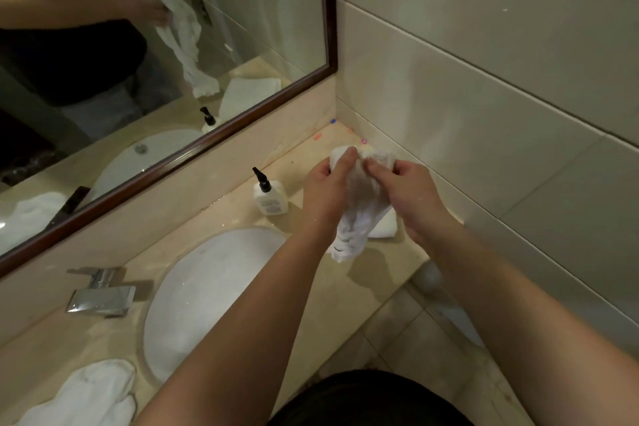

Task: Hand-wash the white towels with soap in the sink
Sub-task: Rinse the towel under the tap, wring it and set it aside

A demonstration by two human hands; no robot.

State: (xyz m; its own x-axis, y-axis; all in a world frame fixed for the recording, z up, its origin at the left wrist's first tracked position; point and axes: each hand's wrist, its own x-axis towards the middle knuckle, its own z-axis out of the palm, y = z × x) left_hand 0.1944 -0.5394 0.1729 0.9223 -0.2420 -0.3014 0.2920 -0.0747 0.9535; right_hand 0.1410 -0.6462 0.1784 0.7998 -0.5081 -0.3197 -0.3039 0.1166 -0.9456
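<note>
Two bare hands work one twisted white towel (356,211) above the beige marble counter (311,304), just right of the oval white sink (207,287). I curl my left hand (326,187) and right hand (409,194) round its upper end, fingers clamped on the cloth, so the tail hangs free, likely for wringing. A folded white towel (383,226) lies beneath; another crumpled white towel (90,391) waits by the basin's near left. The black-pump white soap bottle (269,199) stands near my left hand, within easy reach.

head view | worn high, facing forward-down | close over counter (311,290) corner | single view
</note>
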